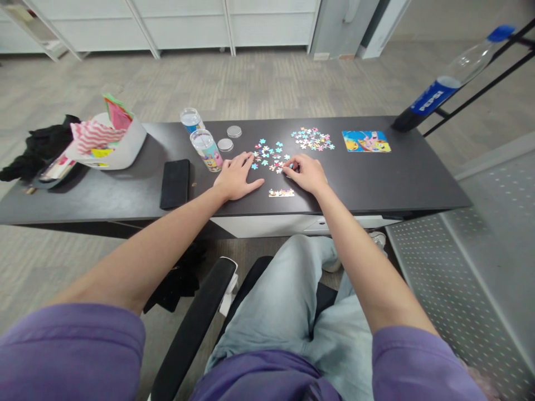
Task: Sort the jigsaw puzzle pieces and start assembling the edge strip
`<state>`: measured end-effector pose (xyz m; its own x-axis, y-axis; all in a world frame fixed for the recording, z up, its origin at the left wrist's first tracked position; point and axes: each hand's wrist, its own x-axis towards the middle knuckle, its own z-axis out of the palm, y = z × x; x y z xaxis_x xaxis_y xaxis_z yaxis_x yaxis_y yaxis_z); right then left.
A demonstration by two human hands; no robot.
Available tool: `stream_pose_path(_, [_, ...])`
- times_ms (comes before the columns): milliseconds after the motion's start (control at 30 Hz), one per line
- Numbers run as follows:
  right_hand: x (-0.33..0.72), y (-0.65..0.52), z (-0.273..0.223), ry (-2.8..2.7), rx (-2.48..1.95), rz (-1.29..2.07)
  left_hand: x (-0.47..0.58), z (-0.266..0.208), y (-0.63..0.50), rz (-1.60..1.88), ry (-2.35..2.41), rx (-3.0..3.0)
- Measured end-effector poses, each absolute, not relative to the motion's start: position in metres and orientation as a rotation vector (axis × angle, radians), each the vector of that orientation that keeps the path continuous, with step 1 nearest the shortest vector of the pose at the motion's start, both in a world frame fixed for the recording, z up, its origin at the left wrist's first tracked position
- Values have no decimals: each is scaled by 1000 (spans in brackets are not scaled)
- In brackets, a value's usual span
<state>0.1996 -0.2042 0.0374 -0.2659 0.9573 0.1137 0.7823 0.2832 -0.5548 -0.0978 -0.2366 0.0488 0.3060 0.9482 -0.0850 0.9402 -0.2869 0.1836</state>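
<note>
My left hand (237,179) lies flat on the dark table with its fingers spread, the fingertips beside a loose group of jigsaw puzzle pieces (264,153). At the right edge of that group, my right hand (307,172) has thumb and fingertips drawn together over the pieces; whatever they pinch is hidden. A short joined strip of puzzle pieces (281,193) lies between the hands, closer to me. Farther back and right is a second heap of puzzle pieces (312,138). Right of it sits a colourful cartoon picture card (366,141).
Two clear jars with printed labels, the nearer jar (206,150) beside my left hand, stand near two round metal lids (225,145). A black phone (175,184) and a white basket (129,146) are on the left. A Pepsi bottle (434,97) stands at the right end.
</note>
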Motion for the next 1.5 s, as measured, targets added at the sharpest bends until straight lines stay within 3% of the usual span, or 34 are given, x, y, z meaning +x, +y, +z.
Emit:
stream_pose_path(533, [190, -194, 45, -1995, -1616, 560, -95, 51, -240, 26, 1784, 2357])
stream_pose_path(900, [103, -146, 68, -1989, -1812, 361, -96, 50, -239, 77, 1745, 2345])
stream_pose_path(1500, [99, -126, 69, -2074, -1872, 512, -95, 58, -246, 138, 1714, 2287])
